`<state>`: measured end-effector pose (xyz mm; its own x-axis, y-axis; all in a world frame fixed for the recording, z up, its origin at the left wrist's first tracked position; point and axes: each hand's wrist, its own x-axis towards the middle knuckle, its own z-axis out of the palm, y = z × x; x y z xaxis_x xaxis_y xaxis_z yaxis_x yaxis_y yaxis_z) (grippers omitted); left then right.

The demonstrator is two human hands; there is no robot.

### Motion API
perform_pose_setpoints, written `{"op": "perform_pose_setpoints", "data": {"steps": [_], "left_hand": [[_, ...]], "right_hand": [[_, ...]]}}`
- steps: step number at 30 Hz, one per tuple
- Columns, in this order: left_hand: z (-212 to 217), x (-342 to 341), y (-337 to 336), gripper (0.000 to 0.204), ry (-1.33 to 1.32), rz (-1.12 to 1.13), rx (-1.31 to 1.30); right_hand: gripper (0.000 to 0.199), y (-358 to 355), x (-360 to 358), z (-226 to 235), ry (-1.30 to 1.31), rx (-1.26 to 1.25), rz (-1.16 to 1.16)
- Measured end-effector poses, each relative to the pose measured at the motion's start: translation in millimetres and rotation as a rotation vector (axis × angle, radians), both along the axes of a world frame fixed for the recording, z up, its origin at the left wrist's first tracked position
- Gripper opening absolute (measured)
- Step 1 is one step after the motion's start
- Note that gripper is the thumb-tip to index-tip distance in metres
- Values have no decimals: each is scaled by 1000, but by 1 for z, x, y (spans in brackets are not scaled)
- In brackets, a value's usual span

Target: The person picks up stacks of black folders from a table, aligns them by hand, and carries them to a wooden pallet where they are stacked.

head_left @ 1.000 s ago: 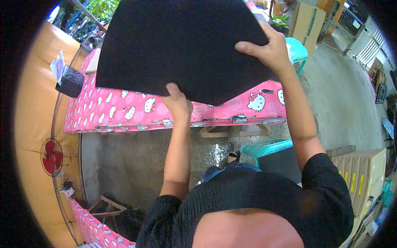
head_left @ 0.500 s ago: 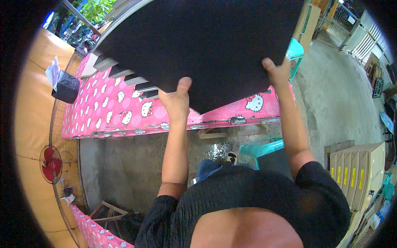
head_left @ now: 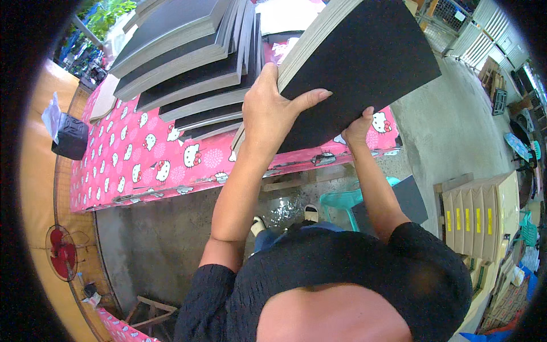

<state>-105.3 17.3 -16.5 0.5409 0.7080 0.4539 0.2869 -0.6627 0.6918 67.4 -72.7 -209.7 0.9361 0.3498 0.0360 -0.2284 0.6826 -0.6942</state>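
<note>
A thick stack of black-faced boards [head_left: 364, 68] with pale grey edges is held up on a tilt between both hands, over the table's front side. My left hand [head_left: 270, 108] grips its left edge, thumb stretched over the black face and fingers hidden behind. Lower down, my right hand [head_left: 359, 128] holds the bottom edge, its thumb on the front. To the left, a pile of similar black boards [head_left: 196, 85] lies in staggered bundles on the table [head_left: 131, 154], which wears a pink cartoon-cat cover.
A black bin [head_left: 71, 137] with a plastic bag stands by the left wall, above a red fan [head_left: 61, 251]. Below the table's front are a green stool [head_left: 342, 202] and a dark flat board [head_left: 407, 199]. Beige bundles [head_left: 473, 216] are stacked at right.
The board stack has swung right and tilted, showing its thick grey edge and uncovering the pile behind. My left hand has moved up its left edge; my right hand has come lower.
</note>
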Motion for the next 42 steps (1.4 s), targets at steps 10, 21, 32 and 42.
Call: {"op": "perform_pose_setpoints", "data": {"steps": [10,21,32,42], "left_hand": [[-14,-105,71,63,-171,-160,-211],[148,-261,184,69,-247,-155,-25],[167,-110,416,70,47,-225,-565],[142,-113,478,86,476,-85,-345]], "right_hand": [[36,22,-70,-14,-415,-241,-92],[61,105,-202,245,-696,-481,-183],[52,280,-84,355,-762,-829,23],[40,156,-1,406,-1133,-840,-224]]}}
